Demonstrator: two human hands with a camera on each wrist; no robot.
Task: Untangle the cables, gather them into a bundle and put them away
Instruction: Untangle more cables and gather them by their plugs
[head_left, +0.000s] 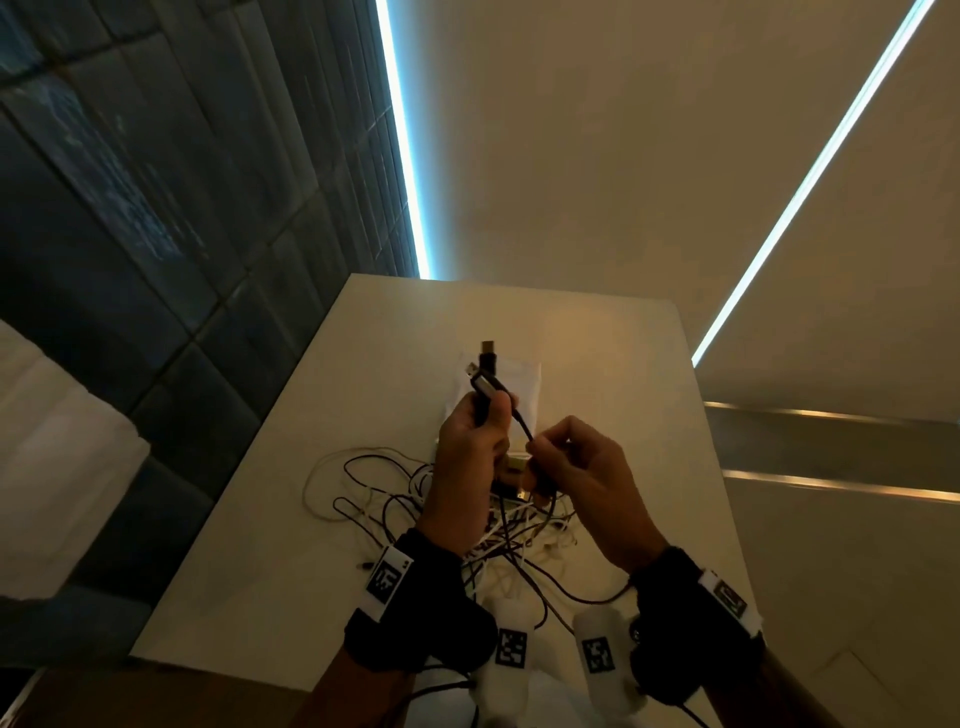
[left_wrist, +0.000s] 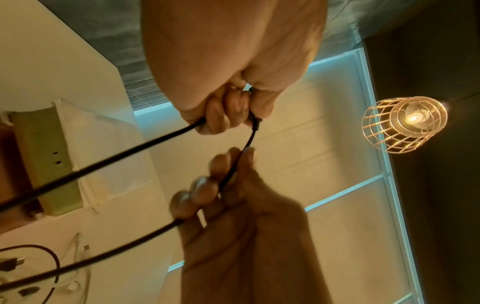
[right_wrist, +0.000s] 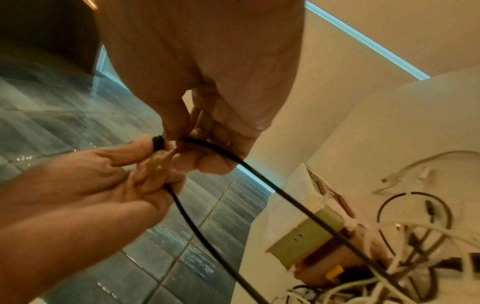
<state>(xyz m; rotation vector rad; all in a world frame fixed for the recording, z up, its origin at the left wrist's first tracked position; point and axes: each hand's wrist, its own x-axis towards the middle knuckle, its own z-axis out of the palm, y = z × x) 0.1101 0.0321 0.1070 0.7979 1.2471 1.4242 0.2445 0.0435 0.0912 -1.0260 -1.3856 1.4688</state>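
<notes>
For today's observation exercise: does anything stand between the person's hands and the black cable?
Nothing visible does. The left hand already grips the black cable below its USB plugs, and the right hand pinches it lower down. The cable trails into the tangle.

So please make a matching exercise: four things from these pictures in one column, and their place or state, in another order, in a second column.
1. left hand
2. right hand
3. cable tangle
4. cage lamp

a. lit, hanging overhead
b. grips two USB plugs
c. pinches a black cable
d. lies on the white table

Pairs: 1-b, 2-c, 3-d, 4-a
</notes>
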